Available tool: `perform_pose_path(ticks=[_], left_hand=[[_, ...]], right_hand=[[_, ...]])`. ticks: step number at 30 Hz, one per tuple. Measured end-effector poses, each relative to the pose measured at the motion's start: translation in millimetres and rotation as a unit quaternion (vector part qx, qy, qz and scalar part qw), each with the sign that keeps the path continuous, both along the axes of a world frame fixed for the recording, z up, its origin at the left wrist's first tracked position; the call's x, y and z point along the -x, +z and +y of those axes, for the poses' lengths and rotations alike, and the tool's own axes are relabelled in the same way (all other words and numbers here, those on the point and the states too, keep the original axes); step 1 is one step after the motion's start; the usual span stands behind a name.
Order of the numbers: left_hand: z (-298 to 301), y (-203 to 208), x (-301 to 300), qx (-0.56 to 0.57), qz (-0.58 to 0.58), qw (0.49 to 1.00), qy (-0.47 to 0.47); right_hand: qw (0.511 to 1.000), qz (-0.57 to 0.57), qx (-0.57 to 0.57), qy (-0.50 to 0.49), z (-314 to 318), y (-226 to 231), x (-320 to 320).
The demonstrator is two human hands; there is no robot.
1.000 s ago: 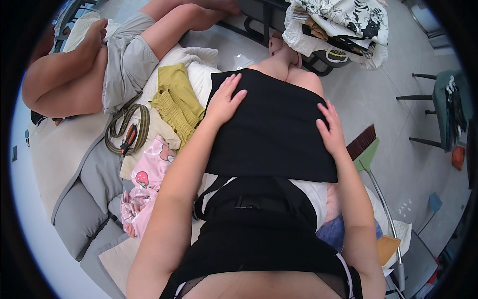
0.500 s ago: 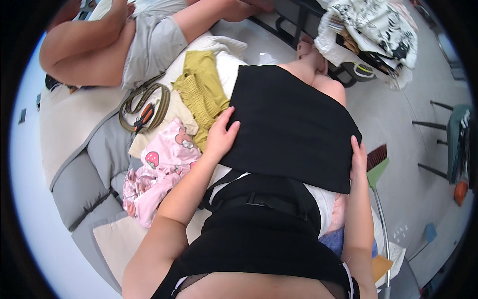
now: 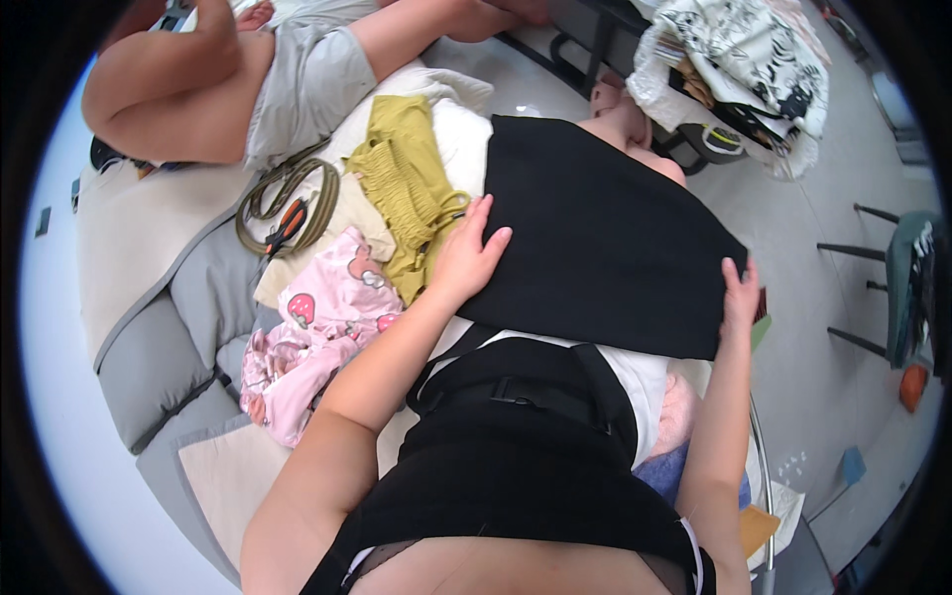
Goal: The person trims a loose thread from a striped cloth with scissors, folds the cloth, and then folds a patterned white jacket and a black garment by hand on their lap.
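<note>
A flared black garment (image 3: 605, 243), shaped like a folded skirt, lies spread over my lap. My left hand (image 3: 471, 260) rests on its left edge, fingers stretched out and thumb apart. At the opposite edge, my right hand (image 3: 739, 297) has its thumb on top of the fabric and its fingers at the rim, partly hidden. Next to my left hand lies a mustard-yellow garment (image 3: 402, 203) with a gathered band. A pink printed garment (image 3: 332, 302) sits crumpled beside my left forearm.
A coiled olive strap (image 3: 322, 213) and orange-and-black pliers-like tool (image 3: 288, 226) lie on the grey sofa (image 3: 159, 367). Another person's bare legs (image 3: 169, 109) are at far left. A bag of clothes (image 3: 734, 59) stands far right, a chair (image 3: 907, 288) at right.
The black garment has shifted to the right and slightly away, and both hands have moved with it. It now covers most of the broom head at the right.
</note>
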State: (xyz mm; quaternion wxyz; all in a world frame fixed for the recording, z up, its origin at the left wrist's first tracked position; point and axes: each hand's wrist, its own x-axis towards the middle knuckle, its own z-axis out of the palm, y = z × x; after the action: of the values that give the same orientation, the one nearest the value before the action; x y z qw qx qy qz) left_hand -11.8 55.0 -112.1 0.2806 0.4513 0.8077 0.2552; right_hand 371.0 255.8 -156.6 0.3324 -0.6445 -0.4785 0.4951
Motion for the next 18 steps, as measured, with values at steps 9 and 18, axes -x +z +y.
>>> perform_pose_path(ticks=[9,18], left_hand=[[36.3,45.0,-35.8,-0.068,0.195,0.962,-0.178],[74.1,12.4,-142.2,-0.121,0.112,0.878,-0.449]], right_hand=[[0.967,0.145,0.208,0.033,-15.2,-5.3,-3.7],[0.940,0.185,0.282,0.048,-21.6,6.1,-1.3]])
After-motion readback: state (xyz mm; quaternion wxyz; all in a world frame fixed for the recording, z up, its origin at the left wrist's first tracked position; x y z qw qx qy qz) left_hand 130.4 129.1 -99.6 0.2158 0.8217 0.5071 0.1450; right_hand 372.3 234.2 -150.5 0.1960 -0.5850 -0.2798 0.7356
